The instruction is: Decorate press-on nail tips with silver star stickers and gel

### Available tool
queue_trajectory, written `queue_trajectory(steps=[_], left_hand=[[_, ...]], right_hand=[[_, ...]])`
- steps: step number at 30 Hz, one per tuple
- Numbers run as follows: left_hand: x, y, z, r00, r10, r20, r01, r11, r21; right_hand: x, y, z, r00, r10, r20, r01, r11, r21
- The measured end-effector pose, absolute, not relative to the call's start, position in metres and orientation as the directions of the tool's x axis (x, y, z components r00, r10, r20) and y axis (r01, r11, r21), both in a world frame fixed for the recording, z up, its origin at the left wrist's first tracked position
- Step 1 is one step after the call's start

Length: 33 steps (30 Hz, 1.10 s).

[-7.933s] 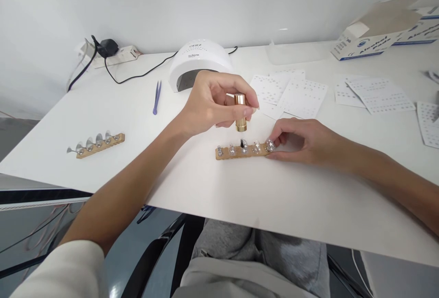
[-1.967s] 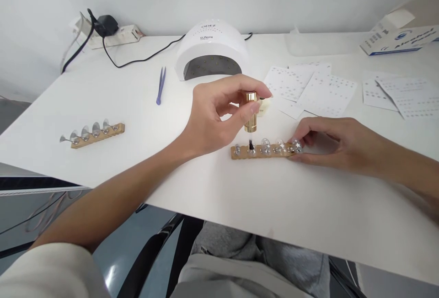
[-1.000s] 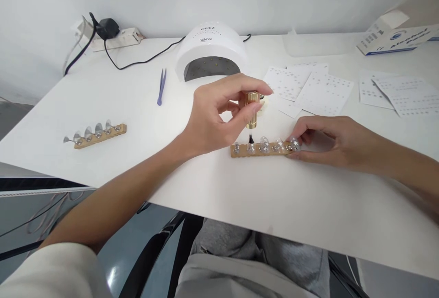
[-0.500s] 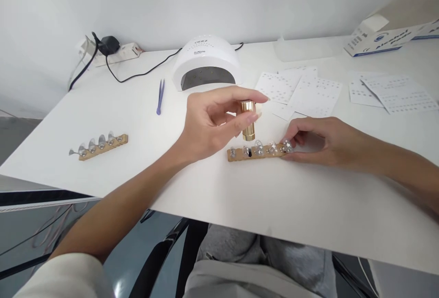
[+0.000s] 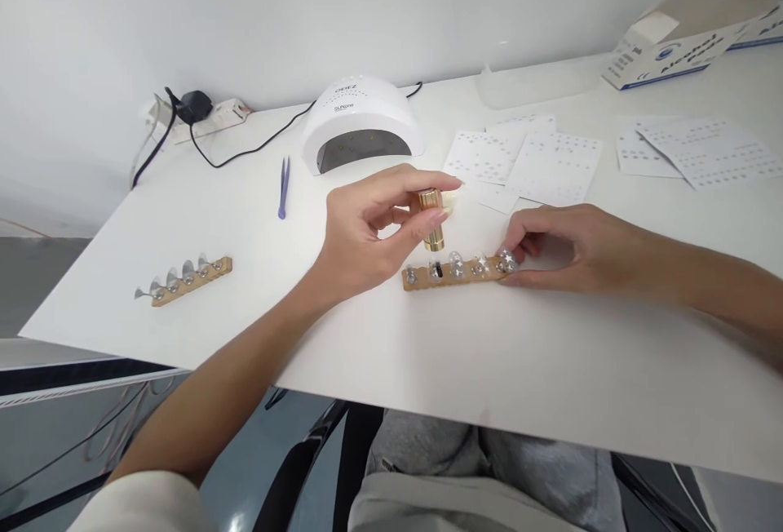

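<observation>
My left hand pinches a gold polish-brush cap, its dark brush tip down on a clear nail tip near the left end of a wooden holder strip. The strip lies on the white table and carries several clear nail tips, some with small white stars. My right hand rests on the table, its fingers curled around the strip's right end.
A second wooden strip with clear nail tips lies at the left. Behind are a white nail lamp, purple tweezers, a power strip, sticker sheets and boxes at the far right.
The brush has worked from the middle nail tips toward the strip's left end. In the last half second the hands stay put and only the view shifts.
</observation>
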<state>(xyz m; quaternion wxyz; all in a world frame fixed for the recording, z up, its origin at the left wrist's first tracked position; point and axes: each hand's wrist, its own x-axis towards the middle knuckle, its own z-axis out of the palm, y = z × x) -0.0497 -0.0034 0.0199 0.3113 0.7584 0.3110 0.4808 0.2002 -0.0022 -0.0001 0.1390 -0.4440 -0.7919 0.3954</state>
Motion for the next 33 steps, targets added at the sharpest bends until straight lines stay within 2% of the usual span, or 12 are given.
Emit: queue_trajectory(steps=[8, 13, 22, 33], left_hand=[[-0.054, 0.006, 0.014, 0.28, 0.768, 0.576, 0.237, -0.637, 0.734], [-0.059, 0.012, 0.014, 0.25, 0.767, 0.591, 0.213, -0.639, 0.739], [-0.053, 0.0, 0.02, 0.389, 0.785, 0.483, 0.106, -0.558, 0.823], [-0.057, 0.008, 0.015, 0.301, 0.781, 0.547, 0.211, -0.614, 0.761]], right_hand=[[0.201, 0.0, -0.003, -0.57, 0.813, -0.119, 0.591, 0.305, -0.747], [0.201, 0.0, -0.005, -0.576, 0.81, -0.108, 0.588, 0.319, -0.743], [0.2, 0.0, -0.004, -0.574, 0.812, -0.103, 0.595, 0.327, -0.734], [0.202, -0.001, -0.005, -0.575, 0.81, -0.113, 0.589, 0.314, -0.745]])
